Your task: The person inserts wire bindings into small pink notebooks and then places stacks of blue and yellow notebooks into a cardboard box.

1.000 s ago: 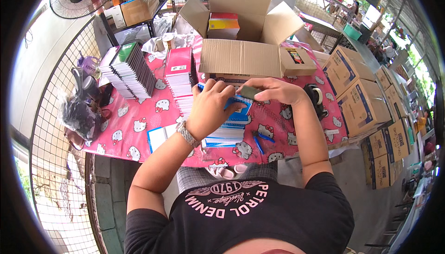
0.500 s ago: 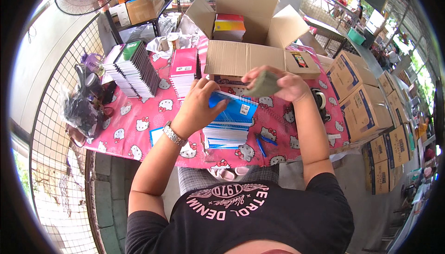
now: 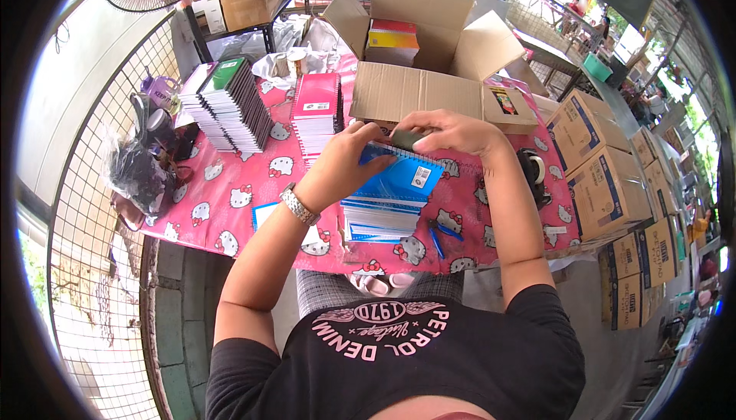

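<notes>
A blue spiral notebook (image 3: 400, 177) lies tilted on top of a stack of blue notebooks (image 3: 382, 219) in front of me. My left hand (image 3: 345, 161) grips its upper left corner, thumb on the cover and fingers at the far edge. In my right hand (image 3: 460, 133) is a small grey-green pad (image 3: 406, 139), pinched between thumb and fingers against the notebook's spiral edge. Whether it is cloth or sponge I cannot tell. Blue-handled pliers (image 3: 440, 237) lie right of the stack. A blue-edged sheet (image 3: 264, 215) is partly hidden by my left forearm.
Behind my hands stands an open cardboard box (image 3: 418, 95) with red and yellow notebooks inside. Red notebooks (image 3: 318, 107) and a taller notebook pile (image 3: 230, 106) stand to the left. A tape dispenser (image 3: 534, 175) sits at the right, near stacked cartons (image 3: 609, 182) beyond the table.
My right hand has lowered the grey-green pad from above onto the notebook's spiral edge. My left hand keeps its hold on the notebook. The whole view has shifted slightly.
</notes>
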### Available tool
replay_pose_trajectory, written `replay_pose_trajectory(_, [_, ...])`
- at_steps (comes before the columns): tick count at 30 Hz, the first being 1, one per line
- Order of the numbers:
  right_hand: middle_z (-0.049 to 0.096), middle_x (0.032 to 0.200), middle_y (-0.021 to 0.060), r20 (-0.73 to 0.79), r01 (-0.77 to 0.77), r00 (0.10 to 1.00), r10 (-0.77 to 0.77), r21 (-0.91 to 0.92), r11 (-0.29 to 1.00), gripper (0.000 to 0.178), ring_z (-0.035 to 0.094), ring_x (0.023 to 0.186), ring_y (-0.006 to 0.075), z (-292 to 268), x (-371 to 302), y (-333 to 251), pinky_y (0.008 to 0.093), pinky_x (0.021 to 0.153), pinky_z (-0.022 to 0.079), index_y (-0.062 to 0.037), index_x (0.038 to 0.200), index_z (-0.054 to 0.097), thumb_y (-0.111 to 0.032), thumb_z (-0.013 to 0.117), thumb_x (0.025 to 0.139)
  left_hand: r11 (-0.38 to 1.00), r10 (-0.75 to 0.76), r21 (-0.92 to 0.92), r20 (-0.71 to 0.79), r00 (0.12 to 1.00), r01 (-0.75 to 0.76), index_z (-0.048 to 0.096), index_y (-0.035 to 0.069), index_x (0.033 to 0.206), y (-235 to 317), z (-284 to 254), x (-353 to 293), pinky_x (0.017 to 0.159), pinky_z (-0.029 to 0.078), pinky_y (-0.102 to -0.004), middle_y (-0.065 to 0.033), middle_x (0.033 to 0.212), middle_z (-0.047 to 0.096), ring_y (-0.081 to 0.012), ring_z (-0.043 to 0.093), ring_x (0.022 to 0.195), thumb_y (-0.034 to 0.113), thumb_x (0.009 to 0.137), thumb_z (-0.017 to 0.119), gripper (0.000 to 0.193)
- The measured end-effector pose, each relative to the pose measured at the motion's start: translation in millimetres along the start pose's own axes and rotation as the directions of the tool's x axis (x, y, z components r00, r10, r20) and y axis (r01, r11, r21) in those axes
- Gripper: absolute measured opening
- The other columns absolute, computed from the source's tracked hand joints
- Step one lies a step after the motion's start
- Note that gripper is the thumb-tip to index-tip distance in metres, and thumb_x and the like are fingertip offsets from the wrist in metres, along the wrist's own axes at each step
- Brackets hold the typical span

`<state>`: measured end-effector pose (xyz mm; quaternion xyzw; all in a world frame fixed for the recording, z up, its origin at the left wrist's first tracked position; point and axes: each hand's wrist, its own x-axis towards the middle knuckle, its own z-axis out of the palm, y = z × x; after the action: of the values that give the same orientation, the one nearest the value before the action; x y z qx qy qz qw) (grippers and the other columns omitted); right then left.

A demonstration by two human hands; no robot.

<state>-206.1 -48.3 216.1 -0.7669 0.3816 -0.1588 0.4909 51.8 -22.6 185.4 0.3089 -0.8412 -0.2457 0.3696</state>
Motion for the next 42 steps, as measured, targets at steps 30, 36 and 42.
replay_pose_trajectory(30, [0.058,0.127,0.0186,-0.954,-0.416,0.236,-0.184,-0.27,0.868,0.058,0.051,0.121,0.038,130.5,-39.1,207.7,0.0483,0.102,0.038,-0.0045,0.128,0.055,-0.039,0.071,0.085,0.866,-0.482,-0.227,-0.136,0.866,0.446,0.063,-0.002,0.106,-3.9,6.7,-24.7,0.054,0.053,-0.0245,-0.0054,0.082,0.064,-0.0077,0.061,0.063,0.013,0.094,0.067,0.02])
replay_pose_trajectory(36, [0.059,0.123,0.0117,-0.75,-0.044,0.162,-0.641,-0.655,0.755,0.028,0.05,0.119,0.0313,119.5,-31.4,-0.7,0.0449,0.102,0.034,-0.0089,0.108,0.066,-0.022,0.073,0.084,0.877,-0.368,-0.395,-0.187,0.911,0.274,0.066,-0.003,0.106,-0.4,22.0,-25.9,0.058,0.055,-0.0231,-0.0052,0.084,0.064,-0.0066,0.062,0.071,0.007,0.091,0.068,0.018])
replay_pose_trajectory(42, [0.056,0.123,0.0079,-0.727,0.037,0.293,-0.621,-0.64,0.767,0.011,0.045,0.121,0.0344,153.7,24.7,-40.3,0.0481,0.103,0.027,-0.0145,0.082,0.07,-0.018,0.078,0.075,0.96,-0.178,-0.278,-0.534,0.827,0.028,0.069,-0.002,0.105,-5.9,27.1,-48.3,0.056,0.053,-0.0232,-0.0072,0.087,0.067,-0.0108,0.065,0.069,-0.002,0.084,0.068,0.021])
